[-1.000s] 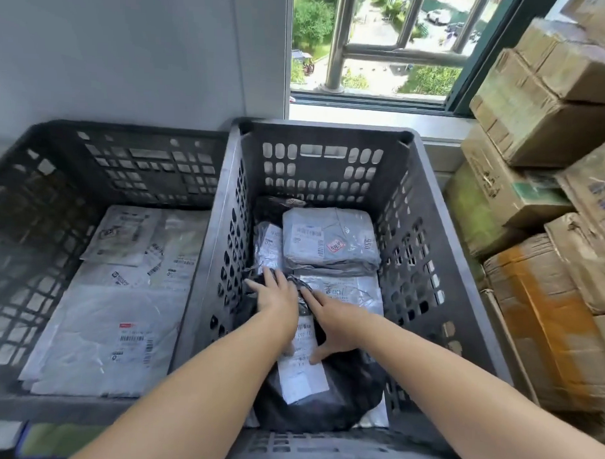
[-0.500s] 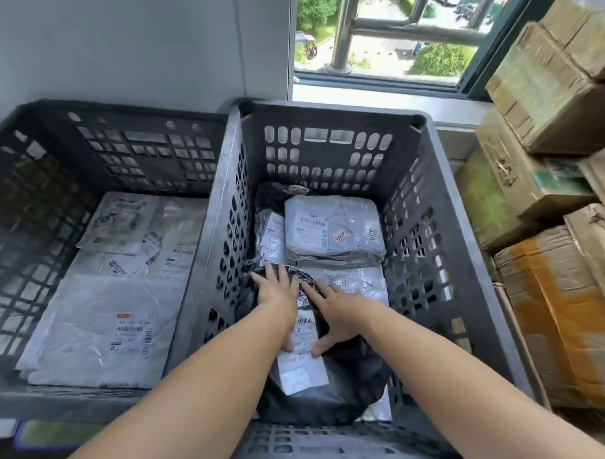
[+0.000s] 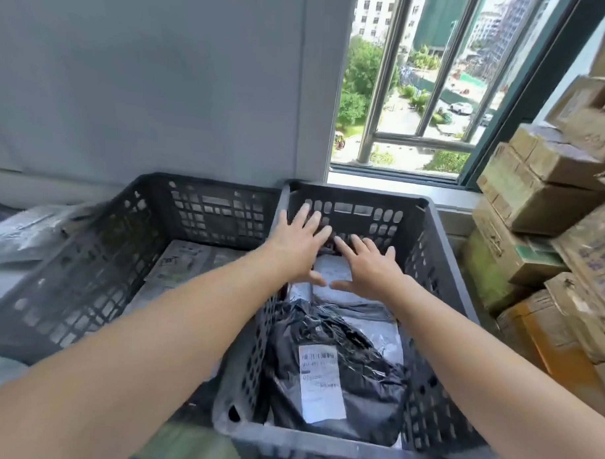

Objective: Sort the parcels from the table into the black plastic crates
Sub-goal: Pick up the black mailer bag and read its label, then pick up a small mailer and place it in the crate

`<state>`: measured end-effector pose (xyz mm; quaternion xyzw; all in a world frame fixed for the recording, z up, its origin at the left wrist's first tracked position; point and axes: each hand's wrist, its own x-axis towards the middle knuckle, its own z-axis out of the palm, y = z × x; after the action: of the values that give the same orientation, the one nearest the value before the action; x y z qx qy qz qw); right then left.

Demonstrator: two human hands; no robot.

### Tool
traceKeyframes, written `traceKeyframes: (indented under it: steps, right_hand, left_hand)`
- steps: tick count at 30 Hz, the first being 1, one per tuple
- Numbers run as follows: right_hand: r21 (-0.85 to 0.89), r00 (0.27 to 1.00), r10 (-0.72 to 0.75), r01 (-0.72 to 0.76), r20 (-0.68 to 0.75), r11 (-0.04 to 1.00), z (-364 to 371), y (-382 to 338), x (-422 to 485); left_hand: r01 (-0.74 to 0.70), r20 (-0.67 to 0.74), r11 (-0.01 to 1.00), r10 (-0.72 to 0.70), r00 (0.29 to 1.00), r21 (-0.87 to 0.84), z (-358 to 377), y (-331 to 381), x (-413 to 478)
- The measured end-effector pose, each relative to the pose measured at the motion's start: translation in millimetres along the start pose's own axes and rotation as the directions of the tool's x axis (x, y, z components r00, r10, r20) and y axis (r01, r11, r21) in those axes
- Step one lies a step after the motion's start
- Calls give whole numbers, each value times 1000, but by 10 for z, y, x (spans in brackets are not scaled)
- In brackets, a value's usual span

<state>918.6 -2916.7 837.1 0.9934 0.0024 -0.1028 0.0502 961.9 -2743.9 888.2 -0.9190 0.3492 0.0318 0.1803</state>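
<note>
Two black plastic crates stand side by side: the left crate (image 3: 87, 273) with flat grey parcels (image 3: 183, 263) on its floor, and the right crate (image 3: 439, 302). In the right crate a black bag parcel (image 3: 357, 379) with a white label lies at the front, with grey parcels (image 3: 330, 275) behind it. My left hand (image 3: 299, 243) and my right hand (image 3: 365, 266) hover with fingers spread over the far half of the right crate, above the grey parcels. Neither hand holds anything.
Stacked cardboard boxes (image 3: 548, 217) fill the right side beside the right crate. More grey bags (image 3: 23, 233) lie to the left of the left crate. A grey wall and a barred window (image 3: 419, 96) stand behind the crates.
Both hands have lifted off the black bag parcel and moved up and away toward the crate's far wall. The parcel lies free in the crate. The camera has tilted up.
</note>
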Motion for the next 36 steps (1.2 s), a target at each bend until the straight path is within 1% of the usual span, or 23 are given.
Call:
traceKeyframes:
  steps: [3,7,10,14,18,20,22,25,30,33,36]
  right_hand:
    - [21,992,38,-36,-124,999,-377,-233,14]
    - [52,975,39,-28,-220,998,-862,-801,-4]
    - [89,960,-4,30,-280,996,-1163,-1461,-28]
    - [31,939,-93,109,-330,994,-1407,-2580,-60]
    - [36,920,-199,224,-337,974,-1482,-3712,-60]
    - [43,915,-242,270,-323,962,-1481,-4220,-53]
    - [55,908,-281,313,-311,948,-1454,-4661,-43]
    - [44,895,-333,361,-298,931,-1411,-5216,11]
    - [29,891,-377,396,-254,918,-1404,-5909,276]
    - [43,891,-393,412,-227,910,-1397,-6297,559]
    - [11,886,-414,425,-209,905,-1358,-6689,933]
  left_hand:
    - [118,-78,993,-120,990,-20,-181,-464,-232]
    - [236,-143,970,-242,960,-56,-133,-1164,-754]
    - [294,-156,950,-307,939,-103,59,-1656,-1288]
    - [339,-169,929,-361,917,-146,467,-2304,-2119]
    - [424,-138,882,-455,880,-205,1035,-3023,-3051]
    - [481,-86,840,-514,854,-250,1304,-3343,-3483]
    - [528,-24,797,-558,829,-295,1536,-3600,-3845]
    - [585,26,752,-607,794,-304,1832,-3897,-4255]
    - [645,92,680,-660,745,-348,2216,-4281,-4619]
    - [665,118,663,-672,731,-344,2443,-4538,-4688]
    - [682,133,651,-684,717,-332,2706,-4891,-4660]
